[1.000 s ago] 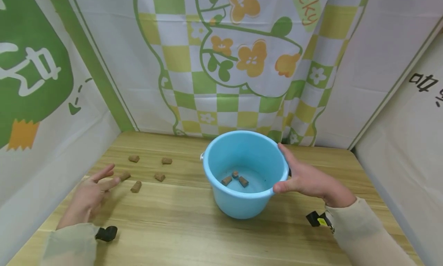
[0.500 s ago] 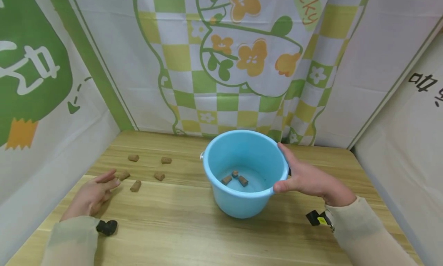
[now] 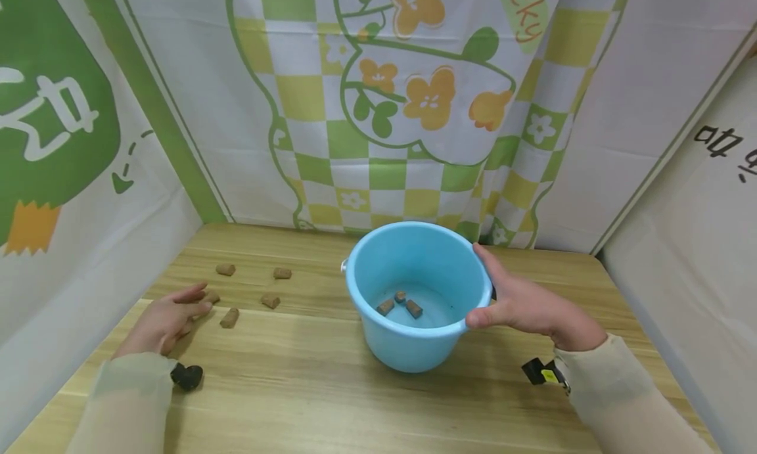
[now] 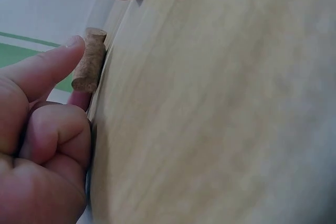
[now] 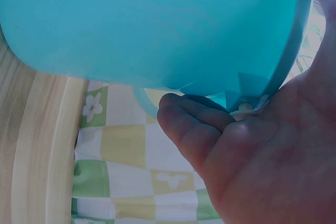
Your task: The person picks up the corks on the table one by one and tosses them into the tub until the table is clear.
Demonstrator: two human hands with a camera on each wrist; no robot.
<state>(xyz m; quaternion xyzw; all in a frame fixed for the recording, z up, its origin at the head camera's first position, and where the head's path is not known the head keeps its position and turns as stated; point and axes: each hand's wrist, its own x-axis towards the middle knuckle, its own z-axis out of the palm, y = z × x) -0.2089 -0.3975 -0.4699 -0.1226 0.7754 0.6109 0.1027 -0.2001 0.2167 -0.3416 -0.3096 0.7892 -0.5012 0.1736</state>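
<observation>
My left hand [image 3: 168, 317] is low over the table at the left, thumb and forefinger reaching round the near end of a brown cork [image 3: 211, 297]. In the left wrist view the thumb tip overlaps this cork [image 4: 89, 64], which lies on the wood, and the other fingers are curled under. My right hand [image 3: 526, 303] grips the rim of a light blue bucket [image 3: 414, 349], thumb on the near side and fingers along the outside. Close up, its fingers [image 5: 184, 124] lie by the bucket's handle pivot. Three corks, one of them this cork [image 3: 414, 308], lie inside the bucket.
Several more corks lie on the wooden table [image 3: 284, 388]: one cork [image 3: 229, 318] just right of the left hand, another cork [image 3: 271, 301] beyond it, and two further back. A checkered curtain [image 3: 384, 178] hangs behind the bucket. White printed walls [image 3: 680, 244] flank the table.
My left hand has shifted a little forward and right, its thumb and forefinger drawing closer to the cork. The right hand and bucket stay put.
</observation>
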